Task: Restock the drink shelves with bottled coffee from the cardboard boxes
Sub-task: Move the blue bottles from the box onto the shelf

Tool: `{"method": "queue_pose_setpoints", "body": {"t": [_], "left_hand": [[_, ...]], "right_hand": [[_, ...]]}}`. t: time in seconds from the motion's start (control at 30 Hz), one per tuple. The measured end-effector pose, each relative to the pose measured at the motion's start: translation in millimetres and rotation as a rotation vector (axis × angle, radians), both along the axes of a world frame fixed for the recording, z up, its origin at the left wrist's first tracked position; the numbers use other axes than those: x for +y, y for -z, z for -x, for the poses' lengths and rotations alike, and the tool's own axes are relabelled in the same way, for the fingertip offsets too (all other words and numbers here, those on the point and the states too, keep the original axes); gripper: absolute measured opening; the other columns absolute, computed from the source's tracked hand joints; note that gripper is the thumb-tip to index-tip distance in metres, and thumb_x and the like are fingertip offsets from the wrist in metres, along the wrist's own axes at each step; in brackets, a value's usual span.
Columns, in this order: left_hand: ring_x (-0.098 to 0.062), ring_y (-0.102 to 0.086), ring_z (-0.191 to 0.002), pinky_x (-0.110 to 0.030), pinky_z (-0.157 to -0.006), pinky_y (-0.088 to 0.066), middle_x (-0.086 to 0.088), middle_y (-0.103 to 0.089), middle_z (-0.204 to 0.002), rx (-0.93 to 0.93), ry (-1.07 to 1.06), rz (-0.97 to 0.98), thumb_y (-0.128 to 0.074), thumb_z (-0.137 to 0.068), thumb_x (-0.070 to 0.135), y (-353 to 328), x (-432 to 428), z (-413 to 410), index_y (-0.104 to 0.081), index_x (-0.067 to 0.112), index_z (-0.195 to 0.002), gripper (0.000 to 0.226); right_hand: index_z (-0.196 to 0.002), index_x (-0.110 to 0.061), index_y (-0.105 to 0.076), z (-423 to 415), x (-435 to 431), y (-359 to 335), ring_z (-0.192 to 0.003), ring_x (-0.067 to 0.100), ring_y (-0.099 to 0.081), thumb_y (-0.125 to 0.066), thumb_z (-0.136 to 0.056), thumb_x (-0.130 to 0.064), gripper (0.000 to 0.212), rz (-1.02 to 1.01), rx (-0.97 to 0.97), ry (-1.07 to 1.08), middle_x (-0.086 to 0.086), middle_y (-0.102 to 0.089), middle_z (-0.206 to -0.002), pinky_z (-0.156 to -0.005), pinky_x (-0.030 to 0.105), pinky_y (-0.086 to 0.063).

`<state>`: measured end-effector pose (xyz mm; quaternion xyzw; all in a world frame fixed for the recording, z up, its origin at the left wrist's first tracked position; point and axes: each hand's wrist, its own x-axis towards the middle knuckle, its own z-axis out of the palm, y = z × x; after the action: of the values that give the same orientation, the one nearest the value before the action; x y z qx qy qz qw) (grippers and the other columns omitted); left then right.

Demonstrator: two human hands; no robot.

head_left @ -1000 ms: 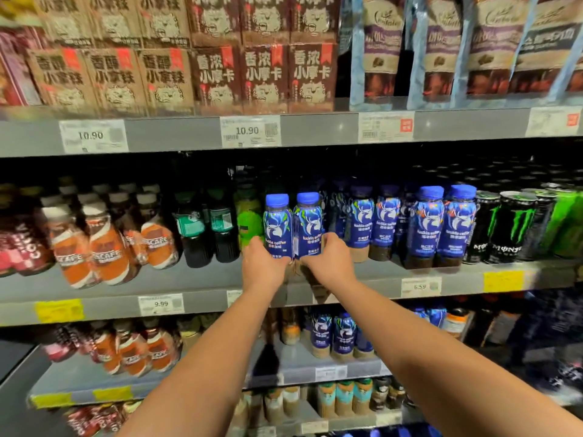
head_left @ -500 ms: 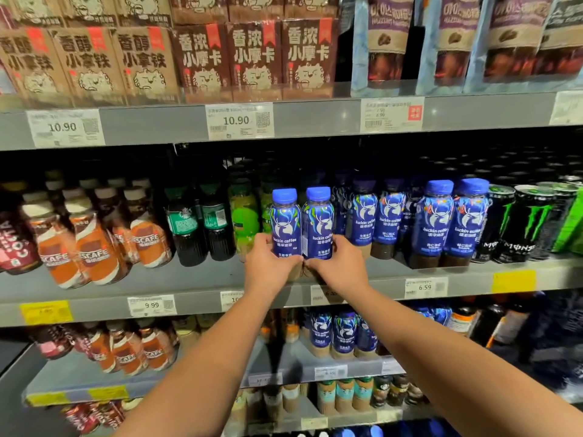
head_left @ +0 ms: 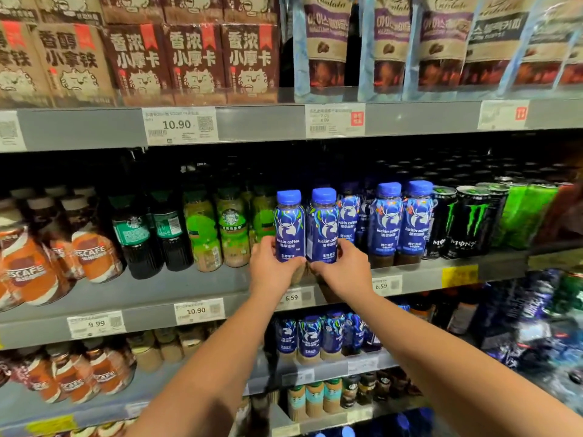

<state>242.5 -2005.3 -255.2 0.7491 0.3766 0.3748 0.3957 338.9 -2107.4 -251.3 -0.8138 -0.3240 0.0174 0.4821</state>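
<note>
Two blue-capped bottles of coffee with blue deer labels stand side by side at the front of the middle shelf. My left hand grips the lower part of the left bottle. My right hand grips the lower part of the right bottle. The bottoms of both bottles are hidden behind my fingers. More of the same blue bottles stand in rows just to the right and behind. No cardboard box is in view.
Green-labelled coffee bottles stand left of my hands, orange-labelled ones further left. Black and green cans fill the right end. Coffee cartons and bags line the shelf above. More bottles fill the lower shelves.
The view has shifted a little, so the shelf sits further left and lower in frame. Both hands keep their hold on the two bottles at the shelf front.
</note>
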Motion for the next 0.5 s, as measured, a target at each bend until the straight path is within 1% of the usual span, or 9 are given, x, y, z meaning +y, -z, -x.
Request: {"method": "queue_pose_setpoints", "body": {"t": [0.1, 0.17, 0.23, 0.27, 0.37, 0.5], "left_hand": [[-0.014, -0.055, -0.09, -0.025, -0.077, -0.04, 0.002, -0.056, -0.103, 0.002, -0.029, -0.025, -0.082, -0.07, 0.024, -1.2, -2.2, -7.2, -0.057, 0.014, -0.115, 0.052], [-0.015, -0.055, -0.087, -0.024, -0.072, -0.037, 0.002, -0.058, -0.101, 0.009, -0.055, -0.025, -0.082, -0.069, 0.026, -1.1, -1.9, -11.2, -0.055, 0.016, -0.11, 0.05], [-0.016, -0.055, -0.086, -0.026, -0.069, -0.036, -0.001, -0.061, -0.101, 0.024, -0.085, -0.021, -0.084, -0.067, 0.029, -1.1, -1.4, -15.6, -0.05, 0.017, -0.101, 0.049], [-0.018, -0.055, -0.086, -0.027, -0.069, -0.036, -0.003, -0.061, -0.103, 0.028, -0.098, -0.016, -0.084, -0.067, 0.029, -1.6, -1.2, -18.1, -0.047, 0.018, -0.098, 0.05], [-0.02, -0.05, -0.085, -0.028, -0.068, -0.033, -0.009, -0.058, -0.105, 0.039, -0.123, -0.002, -0.083, -0.068, 0.027, -2.2, 0.9, -26.0, -0.041, 0.016, -0.093, 0.05], [-0.019, -0.046, -0.085, -0.03, -0.068, -0.034, -0.011, -0.056, -0.107, 0.069, -0.15, 0.021, -0.082, -0.07, 0.029, -4.1, 3.5, -32.9, -0.041, 0.014, -0.093, 0.049]], "right_hand": [[-0.093, -0.022, -0.058, -4.3, -0.2, 1.7, -0.081, 0.017, -0.064, -0.078, -0.066, -0.03, 0.034, -0.008, 0.004, 0.019, -0.01, -0.064, -0.08, -0.075, 0.031, -0.049], [-0.102, -0.018, -0.058, -5.1, 0.3, 2.3, -0.084, 0.018, -0.064, -0.078, -0.066, -0.031, 0.044, -0.007, 0.011, 0.024, -0.008, -0.064, -0.083, -0.075, 0.031, -0.049], [-0.112, -0.013, -0.053, -5.5, 0.1, 2.7, -0.089, 0.017, -0.062, -0.08, -0.067, -0.03, 0.055, -0.012, 0.036, 0.019, -0.008, -0.062, -0.09, -0.08, 0.032, -0.049], [-0.113, -0.012, -0.051, -6.2, -0.3, 3.0, -0.092, 0.016, -0.062, -0.081, -0.067, -0.03, 0.058, -0.019, 0.046, 0.016, -0.006, -0.063, -0.095, -0.083, 0.034, -0.05], [-0.11, -0.014, -0.052, -8.6, -0.5, 5.3, -0.094, 0.017, -0.065, -0.082, -0.064, -0.03, 0.057, -0.036, 0.067, 0.001, -0.001, -0.068, -0.104, -0.086, 0.037, -0.052], [-0.103, -0.016, -0.053, -10.4, -1.0, 6.8, -0.088, 0.014, -0.065, -0.082, -0.065, -0.026, 0.049, -0.051, 0.053, -0.017, -0.003, -0.069, -0.099, -0.082, 0.033, -0.052]]}}
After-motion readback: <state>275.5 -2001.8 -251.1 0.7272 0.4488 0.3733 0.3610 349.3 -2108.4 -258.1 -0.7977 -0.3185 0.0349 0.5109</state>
